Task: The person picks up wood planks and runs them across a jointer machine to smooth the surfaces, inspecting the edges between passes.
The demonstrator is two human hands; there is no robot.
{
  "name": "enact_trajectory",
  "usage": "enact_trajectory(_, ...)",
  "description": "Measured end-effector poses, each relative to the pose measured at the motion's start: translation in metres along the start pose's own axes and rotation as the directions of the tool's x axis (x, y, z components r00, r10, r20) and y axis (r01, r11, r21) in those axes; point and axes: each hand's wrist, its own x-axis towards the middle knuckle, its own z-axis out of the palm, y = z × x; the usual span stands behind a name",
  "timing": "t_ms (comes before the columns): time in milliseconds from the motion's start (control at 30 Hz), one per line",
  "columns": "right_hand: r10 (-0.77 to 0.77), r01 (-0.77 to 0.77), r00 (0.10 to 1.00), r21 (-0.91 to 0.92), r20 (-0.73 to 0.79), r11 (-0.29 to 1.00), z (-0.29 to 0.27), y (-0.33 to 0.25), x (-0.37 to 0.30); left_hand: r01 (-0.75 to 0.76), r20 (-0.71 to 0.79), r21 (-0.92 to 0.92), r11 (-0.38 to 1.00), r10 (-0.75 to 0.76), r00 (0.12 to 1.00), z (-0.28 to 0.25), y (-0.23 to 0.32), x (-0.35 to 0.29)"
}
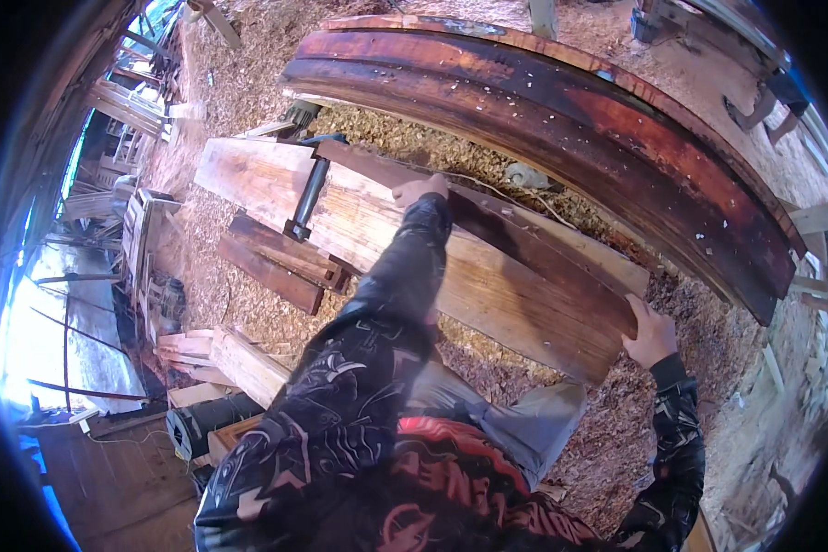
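A long dark reddish-brown board [529, 244] lies along the far side of a wide pale plank [488, 281]. My left hand [420, 188] is closed on the dark board near its middle, the arm stretched forward over the plank. At the right end, my right hand [650, 333] grips the same board, with fingers around its end. Left of my left hand, a dark metal tool that looks like a bar clamp [311, 195] lies across the pale plank. The undersides of both boards are hidden.
Beyond the boards stands a large stack of curved, dark red-brown timbers [561, 120]. Short wood blocks [271, 267] lie nearer, at the left. Wood shavings [239, 92] cover the ground. A dark cylindrical thing [207, 425] and pale offcuts [244, 363] sit at lower left.
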Motion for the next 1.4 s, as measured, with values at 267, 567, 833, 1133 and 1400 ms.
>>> enact_trajectory(267,-0.224,0.224,0.969,0.004,0.103,0.975,0.005,0.008,-0.046,0.057,-0.080,-0.031,0.998,-0.060,0.995,0.002,-0.112,0.006)
enact_trajectory(567,-0.322,0.328,0.942,-0.057,0.090,0.943,0.011,0.000,-0.035,0.015,-0.277,0.080,0.997,0.007,0.961,-0.015,-0.093,-0.014)
enact_trajectory(833,-0.341,0.340,0.936,0.027,0.088,0.940,0.019,-0.014,-0.009,-0.083,-0.322,0.191,0.978,0.143,0.936,-0.009,-0.099,0.024)
enact_trajectory(1133,-0.393,0.393,0.919,-0.010,0.017,0.919,0.026,-0.036,0.012,-0.029,-0.364,0.163,0.986,0.088,0.927,-0.027,-0.093,0.045)
enact_trajectory(1400,-0.378,0.380,0.921,-0.003,0.093,0.925,0.036,-0.049,0.027,-0.002,-0.371,0.184,0.983,0.072,0.926,-0.035,-0.084,0.057)
